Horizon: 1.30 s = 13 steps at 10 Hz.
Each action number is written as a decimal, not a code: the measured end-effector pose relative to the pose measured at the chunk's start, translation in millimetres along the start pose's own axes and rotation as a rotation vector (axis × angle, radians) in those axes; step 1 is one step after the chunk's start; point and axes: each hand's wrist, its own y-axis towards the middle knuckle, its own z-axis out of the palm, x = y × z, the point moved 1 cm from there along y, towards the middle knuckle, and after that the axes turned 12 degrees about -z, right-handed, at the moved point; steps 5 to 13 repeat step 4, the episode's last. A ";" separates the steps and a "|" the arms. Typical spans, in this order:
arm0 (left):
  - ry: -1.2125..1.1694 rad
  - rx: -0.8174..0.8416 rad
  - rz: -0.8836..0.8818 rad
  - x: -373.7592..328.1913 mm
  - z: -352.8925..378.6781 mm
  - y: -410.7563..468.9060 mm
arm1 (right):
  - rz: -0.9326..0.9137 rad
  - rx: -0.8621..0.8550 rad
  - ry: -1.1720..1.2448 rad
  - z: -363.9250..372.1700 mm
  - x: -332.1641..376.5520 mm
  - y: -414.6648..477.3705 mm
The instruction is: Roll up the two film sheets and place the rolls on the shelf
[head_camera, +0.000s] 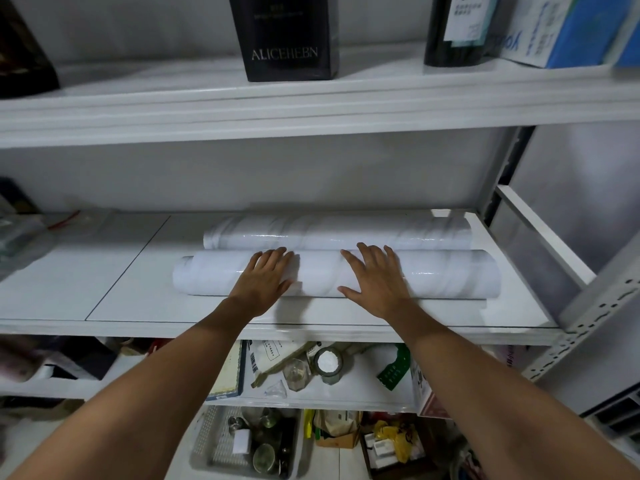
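1. White shelf (114, 299) carried both film rolls, front roll (214, 275) just beside rear roll (311, 233).
2. Flat on the front roll pressed the left hand (265, 280) and right hand (375, 280), fingers (366, 252) straight, slightly spread.

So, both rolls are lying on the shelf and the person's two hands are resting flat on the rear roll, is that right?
Not quite. In the head view both rolls do lie on the shelf, but the left hand and right hand rest flat on the front roll, nearer the person; the rear roll lies behind it.
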 end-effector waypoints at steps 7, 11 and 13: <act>-0.072 0.089 -0.063 -25.7 -59.7 -29.3 | 0.015 0.122 0.195 -58.1 5.9 -3.0; -0.072 0.089 -0.063 -25.7 -59.7 -29.3 | 0.015 0.122 0.195 -58.1 5.9 -3.0; -0.072 0.089 -0.063 -25.7 -59.7 -29.3 | 0.015 0.122 0.195 -58.1 5.9 -3.0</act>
